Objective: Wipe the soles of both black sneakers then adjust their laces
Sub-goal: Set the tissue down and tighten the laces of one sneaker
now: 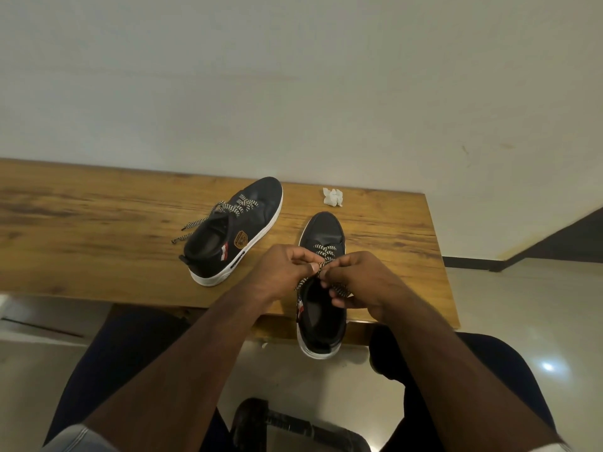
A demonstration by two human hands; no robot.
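Both hands over the near black sneaker (323,256), heel overhanging the table (98,223) edge: left hand (284,265) pinching a checkered lace (321,265) between curled fingers, right hand (359,282) curled round the other lace strand. Farther left on the table, apart, the second black sneaker (235,230), laces loose and trailing. Near the far edge, a crumpled white tissue (332,196).
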